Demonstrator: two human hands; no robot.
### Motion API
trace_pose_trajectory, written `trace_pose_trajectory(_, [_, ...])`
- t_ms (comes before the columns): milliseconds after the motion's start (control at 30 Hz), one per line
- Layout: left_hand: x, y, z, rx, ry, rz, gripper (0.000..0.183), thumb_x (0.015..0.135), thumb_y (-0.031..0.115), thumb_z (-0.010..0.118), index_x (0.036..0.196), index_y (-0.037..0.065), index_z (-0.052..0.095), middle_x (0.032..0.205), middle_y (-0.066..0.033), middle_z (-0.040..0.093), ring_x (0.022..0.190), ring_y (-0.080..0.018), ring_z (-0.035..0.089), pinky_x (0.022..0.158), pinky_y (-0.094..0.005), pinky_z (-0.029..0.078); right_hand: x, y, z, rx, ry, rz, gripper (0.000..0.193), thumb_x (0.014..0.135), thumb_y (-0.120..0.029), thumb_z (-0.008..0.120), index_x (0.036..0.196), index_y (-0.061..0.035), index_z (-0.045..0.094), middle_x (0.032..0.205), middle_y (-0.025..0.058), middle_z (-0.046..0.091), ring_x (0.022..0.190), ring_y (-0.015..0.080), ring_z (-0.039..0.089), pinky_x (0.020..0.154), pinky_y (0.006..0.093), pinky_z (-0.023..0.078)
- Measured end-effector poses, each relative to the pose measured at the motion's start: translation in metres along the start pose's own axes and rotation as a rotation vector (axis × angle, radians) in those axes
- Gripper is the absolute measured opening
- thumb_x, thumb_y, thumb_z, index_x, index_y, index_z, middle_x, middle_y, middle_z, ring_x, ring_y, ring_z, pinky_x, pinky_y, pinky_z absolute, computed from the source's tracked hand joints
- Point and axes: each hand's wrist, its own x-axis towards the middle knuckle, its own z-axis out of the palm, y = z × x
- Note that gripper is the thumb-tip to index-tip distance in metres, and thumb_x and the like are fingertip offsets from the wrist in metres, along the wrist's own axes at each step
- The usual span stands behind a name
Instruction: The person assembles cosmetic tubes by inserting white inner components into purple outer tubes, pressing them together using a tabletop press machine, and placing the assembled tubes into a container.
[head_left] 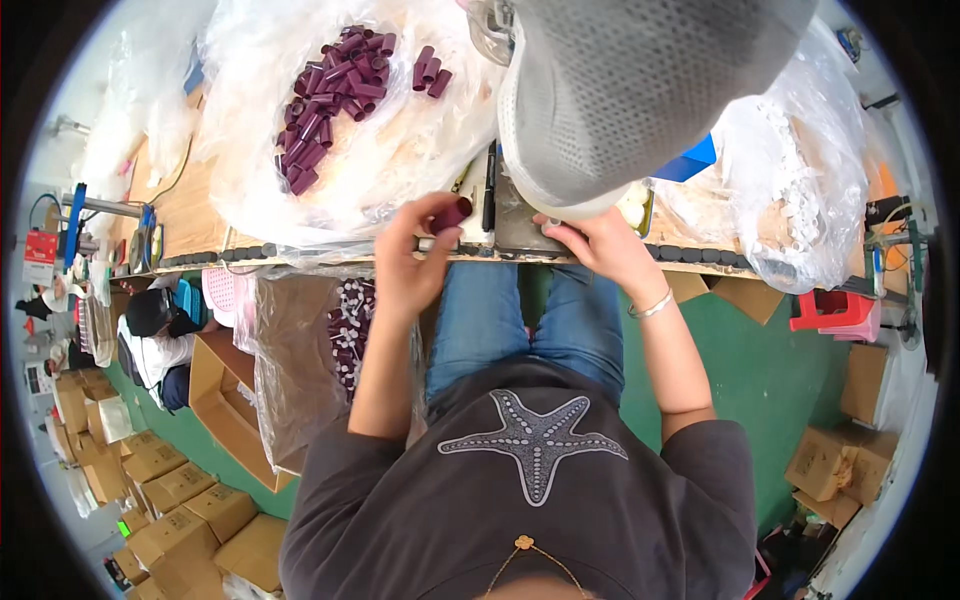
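While the person sits close against the desk's front edge (300,255), the left hand (420,255) has its fingers clenched on a small maroon tube (452,213), raised just above that edge. The right hand (600,245) rests at the edge with fingers curled on something small; what, I cannot tell. Clear plastic sheeting (260,120) bearing a heap of maroon tubes (335,95) crowds the wooden top. Cardboard boxes (190,500) line the green floor (770,370).
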Motion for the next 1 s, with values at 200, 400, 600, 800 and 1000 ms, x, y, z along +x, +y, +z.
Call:
trace_pose_trajectory(200, [0.001,0.037,0.016,0.055,0.001,0.171,0.033,0.075,-0.008,0.069,0.105,0.003,0.065,0.099,-0.0112,0.067,0.088,-0.0244,0.062,0.079,-0.0294,0.048,-0.012,-0.020,0.036,-0.268,0.325,0.049,0.009,0.084,-0.009,0.066,0.086,-0.0035,0.060,0.068,0.0160,0.060,0.064,0.0346,0.060,0.059,0.0447,0.047])
trace_pose_trajectory(400, [-0.004,0.036,0.023,-0.260,-0.055,0.060,0.032,0.080,-0.010,0.061,0.111,-0.001,0.058,0.112,-0.0117,0.065,0.098,-0.0189,0.060,0.088,-0.0297,0.046,-0.018,-0.016,0.039,-0.298,0.270,0.203,0.018,0.084,-0.008,0.069,0.101,-0.0041,0.067,0.079,0.0147,0.065,0.064,0.0292,0.061,0.059,0.0370,0.048])
trace_pose_trajectory(600, [-0.009,0.032,0.030,-0.428,-0.107,0.049,0.024,0.091,-0.005,0.055,0.114,-0.002,0.048,0.115,-0.0195,0.062,0.099,-0.0147,0.056,0.091,-0.0274,0.041,-0.041,-0.036,0.021,-0.204,0.505,0.141,0.033,0.078,-0.004,0.072,0.110,-0.0010,0.061,0.106,0.0155,0.066,0.084,0.0270,0.061,0.069,0.0341,0.049])
trace_pose_trajectory(800, [0.005,0.029,0.045,-0.239,-0.093,-0.024,0.019,0.080,0.002,0.068,0.094,-0.002,0.058,0.078,-0.0064,0.065,0.064,-0.0105,0.057,0.061,-0.0244,0.047,-0.075,-0.024,-0.011,-0.129,0.608,0.206,0.031,0.082,-0.001,0.068,0.112,-0.0023,0.064,0.102,0.0092,0.068,0.069,0.0155,0.054,0.060,0.0261,0.044])
trace_pose_trajectory(1000, [0.025,0.018,0.081,0.242,-0.377,-0.028,0.017,0.074,0.007,0.071,0.088,0.000,0.064,0.068,-0.0092,0.059,0.058,-0.0223,0.055,0.057,-0.0331,0.045,-0.062,0.020,-0.058,-0.203,0.774,0.236,0.012,0.086,-0.002,0.066,0.098,0.0018,0.068,0.080,0.0090,0.068,0.063,0.0098,0.054,0.059,0.0236,0.044])
